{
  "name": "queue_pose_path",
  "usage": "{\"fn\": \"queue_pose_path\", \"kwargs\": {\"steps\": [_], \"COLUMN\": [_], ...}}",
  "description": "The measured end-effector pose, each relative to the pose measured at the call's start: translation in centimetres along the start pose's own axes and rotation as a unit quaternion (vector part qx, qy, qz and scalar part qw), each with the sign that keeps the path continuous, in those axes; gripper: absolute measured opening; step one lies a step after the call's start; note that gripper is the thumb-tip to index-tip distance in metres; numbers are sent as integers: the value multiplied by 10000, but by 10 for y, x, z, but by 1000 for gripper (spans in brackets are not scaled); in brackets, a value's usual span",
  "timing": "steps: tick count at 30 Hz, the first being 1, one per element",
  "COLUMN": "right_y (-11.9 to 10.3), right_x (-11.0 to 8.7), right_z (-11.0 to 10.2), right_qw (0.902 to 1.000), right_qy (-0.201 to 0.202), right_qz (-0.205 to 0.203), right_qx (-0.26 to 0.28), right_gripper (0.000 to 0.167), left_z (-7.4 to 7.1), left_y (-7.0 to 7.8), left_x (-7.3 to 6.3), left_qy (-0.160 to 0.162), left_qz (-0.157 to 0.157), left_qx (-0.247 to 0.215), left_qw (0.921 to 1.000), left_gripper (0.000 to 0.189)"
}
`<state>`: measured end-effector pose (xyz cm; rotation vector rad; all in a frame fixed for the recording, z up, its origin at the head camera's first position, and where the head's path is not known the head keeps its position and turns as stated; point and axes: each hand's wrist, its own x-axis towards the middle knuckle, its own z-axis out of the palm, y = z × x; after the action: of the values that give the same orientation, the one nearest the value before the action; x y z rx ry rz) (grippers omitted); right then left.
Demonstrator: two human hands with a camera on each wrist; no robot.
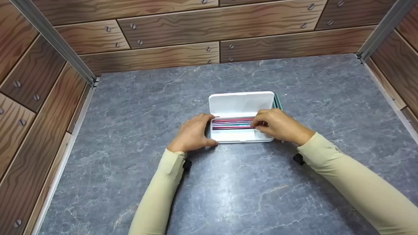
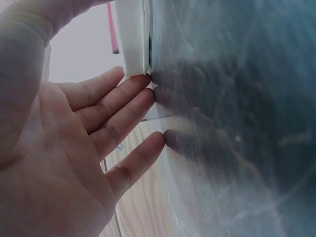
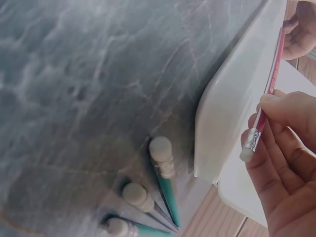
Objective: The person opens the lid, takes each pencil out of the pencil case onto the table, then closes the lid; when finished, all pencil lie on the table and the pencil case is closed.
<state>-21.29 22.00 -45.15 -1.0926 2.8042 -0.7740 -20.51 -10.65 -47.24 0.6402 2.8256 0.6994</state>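
An open white pencil case [image 1: 233, 135] lies on the table, its lid [image 1: 241, 102] raised at the back. Several striped pencils [image 1: 232, 124] lie lengthwise inside. My left hand [image 1: 194, 132] spans the case's left end, thumb by the front corner and fingers by the back one. Those fingers are nearly straight, some fingertips against the case edge in the left wrist view. Over the right end, my right hand [image 1: 276, 124] pinches a red pencil [image 3: 264, 104] between thumb and fingers near its white eraser. In the head view that hand hides part of the case.
Green and dark pencils with white erasers [image 3: 160, 148] lie on the table beside the lid's right edge. The grey marbled table [image 1: 130, 163] is bounded by wood-print walls [image 1: 196, 29] at the back and sides, with metal posts [image 1: 55, 42] at the back corners.
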Motion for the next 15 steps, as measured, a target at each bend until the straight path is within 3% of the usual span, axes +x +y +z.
{"fn": "queue_pose_path", "kwargs": {"steps": [10, 15], "right_y": [-4, -3], "right_x": [-9, -12], "right_z": [-20, -32], "right_qw": [9976, 9933], "right_qy": [679, 1149], "right_qz": [-136, -4], "right_qx": [-10, 132], "right_gripper": [20, 21], "left_z": [0, 1], "left_y": [0, 0], "left_x": [1, 0], "left_qy": [-43, -24], "left_qz": [-34, -53], "left_qx": [1, 8], "left_qw": [10000, 10000], "left_gripper": [94, 93]}}
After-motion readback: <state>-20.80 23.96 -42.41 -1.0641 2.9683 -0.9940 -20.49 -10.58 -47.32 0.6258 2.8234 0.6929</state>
